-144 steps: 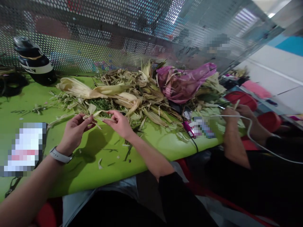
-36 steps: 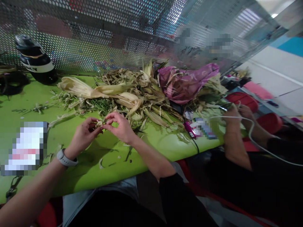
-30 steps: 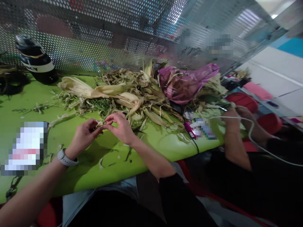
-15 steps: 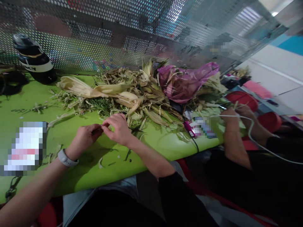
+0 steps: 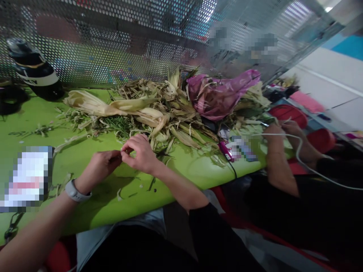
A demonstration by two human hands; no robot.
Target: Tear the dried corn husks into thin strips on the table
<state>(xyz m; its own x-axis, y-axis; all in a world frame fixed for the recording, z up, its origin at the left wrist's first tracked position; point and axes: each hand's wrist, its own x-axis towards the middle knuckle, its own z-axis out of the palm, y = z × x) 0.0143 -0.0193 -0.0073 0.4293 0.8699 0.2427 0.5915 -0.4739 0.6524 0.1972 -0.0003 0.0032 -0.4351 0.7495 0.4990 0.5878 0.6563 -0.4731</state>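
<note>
My left hand, a pale watch on its wrist, is closed in a pinch above the green table. Against its fingertips my right hand pinches too, thumb and forefinger curled together. Whatever lies between the fingers is too small to make out. Just beyond both hands spreads a heap of dry corn husks, with green feathery sprigs at its near left. Small scraps and peel bits lie on the table below my hands.
A phone lies at the left and a dark bottle stands behind it. A purple plastic bag rests on the husks. At the right, a co-worker's hands work near a white cable. A perforated metal screen closes the back.
My hands stay together with only slight finger movement. The view has shifted a little, so the bottle and phone sit further left. The co-worker's hands have moved slightly.
</note>
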